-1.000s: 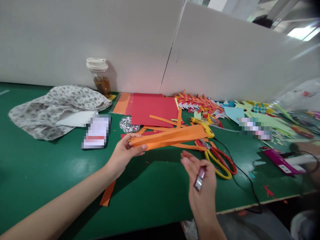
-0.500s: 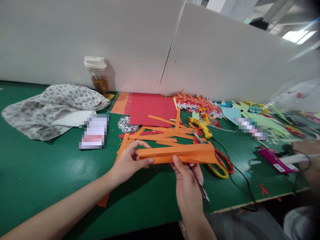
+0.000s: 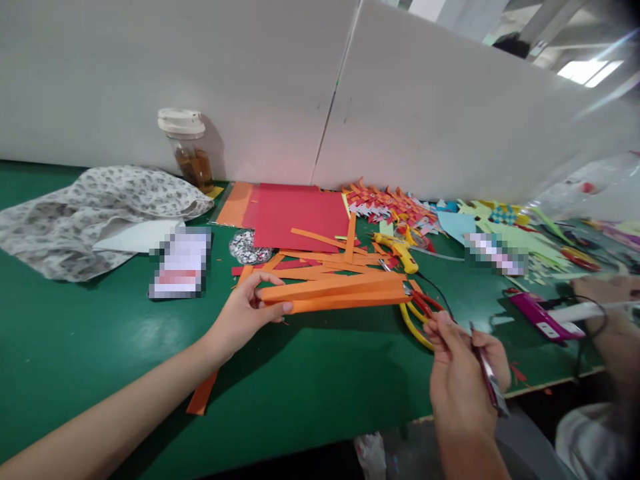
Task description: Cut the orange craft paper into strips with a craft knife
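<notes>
So the right hand (image 3: 467,373) has just come off the folded orange paper (image 3: 335,293) and is now at the scissors (image 3: 411,327), which leaves the left hand (image 3: 247,313) pinching the paper's near end solo, up over the table. Right hand's got a slim maroon tool (image 3: 485,370) tucked in it; fingers seem to touch the red handle, but I honestly can't tell if they've closed on it.

Surface is a green table (image 3: 310,400) with loose orange strips (image 3: 305,273), red sheets (image 3: 295,217) and a yellow glue gun (image 3: 400,250). Pale partition (image 3: 125,80) behind, another person's hand (image 3: 607,293) far right.
</notes>
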Demonstrator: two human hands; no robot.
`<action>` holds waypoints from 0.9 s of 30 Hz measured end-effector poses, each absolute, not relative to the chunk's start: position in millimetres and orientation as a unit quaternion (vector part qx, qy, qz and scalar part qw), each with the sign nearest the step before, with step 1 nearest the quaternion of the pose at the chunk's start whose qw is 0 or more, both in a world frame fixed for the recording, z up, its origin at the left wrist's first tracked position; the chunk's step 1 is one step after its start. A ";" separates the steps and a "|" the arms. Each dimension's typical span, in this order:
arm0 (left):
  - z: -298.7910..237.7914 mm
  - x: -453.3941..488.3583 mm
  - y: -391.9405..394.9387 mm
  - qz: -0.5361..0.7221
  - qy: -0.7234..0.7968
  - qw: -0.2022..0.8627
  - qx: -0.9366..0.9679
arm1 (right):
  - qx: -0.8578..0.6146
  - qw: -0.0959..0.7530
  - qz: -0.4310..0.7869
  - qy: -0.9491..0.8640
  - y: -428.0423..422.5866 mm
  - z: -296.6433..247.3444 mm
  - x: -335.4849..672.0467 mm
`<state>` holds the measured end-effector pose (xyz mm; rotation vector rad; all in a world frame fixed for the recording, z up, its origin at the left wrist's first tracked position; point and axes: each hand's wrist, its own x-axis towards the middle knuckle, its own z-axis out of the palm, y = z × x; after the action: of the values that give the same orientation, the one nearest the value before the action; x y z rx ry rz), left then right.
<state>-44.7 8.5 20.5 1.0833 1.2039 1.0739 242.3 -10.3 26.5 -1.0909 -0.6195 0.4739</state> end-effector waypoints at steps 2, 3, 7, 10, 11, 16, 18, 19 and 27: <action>19.4 -45.5 8.9 0.462 0.520 0.536 0.477 | -0.512 0.778 0.196 -0.308 -14.2 27.8 234.9; 18.8 -45.7 8.7 0.463 0.517 0.526 0.491 | -0.517 0.772 0.190 -0.318 -16.3 28.8 229.7; 17.8 -45.4 6.8 0.440 0.491 0.517 0.546 | -0.518 0.714 0.214 -0.419 -25.6 32.4 212.0; 18.3 -45.6 5.7 0.418 0.505 0.497 0.569 | -0.504 0.619 0.308 -0.518 -33.2 33.4 204.8; 18.3 -45.9 5.6 0.415 0.506 0.492 0.575 | -0.503 0.592 0.334 -0.534 -35.8 33.3 202.6; 15.3 -48.3 6.0 0.381 0.523 0.456 0.611 | -0.527 0.573 0.311 -0.545 -47.2 29.4 190.6; 13.3 -48.9 6.0 0.362 0.535 0.428 0.632 | -0.525 0.594 0.298 -0.531 -50.0 28.1 187.7; 12.2 -49.0 6.0 0.354 0.536 0.420 0.641 | -0.523 0.604 0.297 -0.522 -50.7 27.9 187.0; 7.1 -49.0 5.1 0.332 0.492 0.473 0.651 | -0.572 0.600 0.288 -0.481 -44.0 25.4 195.3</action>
<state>-49.0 5.1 7.1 1.5940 1.2034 0.8127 195.3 -44.0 25.4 -1.3251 -1.1148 0.6667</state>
